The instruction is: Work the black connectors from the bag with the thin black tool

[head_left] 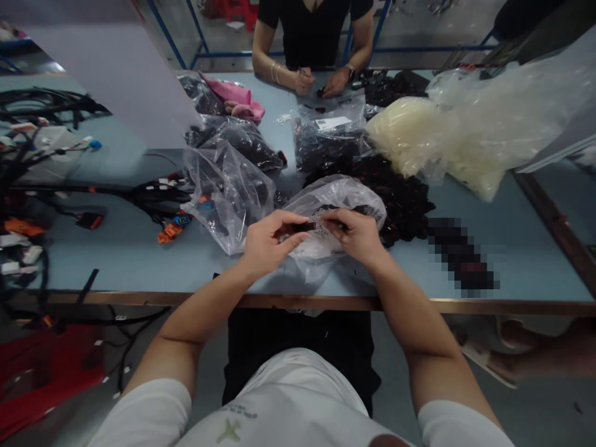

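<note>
Between the thumb and fingers of my left hand (267, 243) is a small black plastic connector housing (305, 226), its end pointing right. My right hand (361, 237) is closed in a pinch just right of the housing; whatever sits between its fingertips is too small to make out. Both hands are over an opened clear plastic bag (314, 264) that holds many tiny white pieces (322, 231). Just behind the right hand spreads a heap of black connector parts (400, 198). Left of the bag lies another crumpled clear bag (228, 198).
Wire harnesses (135, 194) with orange and blue plugs cover the left side. Bags of black parts (237, 139) and a bag of cream-coloured parts (405, 127) stand farther back. Across the table (521, 254), a co-worker's hands (336, 82) handle small black pieces. A pale panel (116, 68) slants at upper left.
</note>
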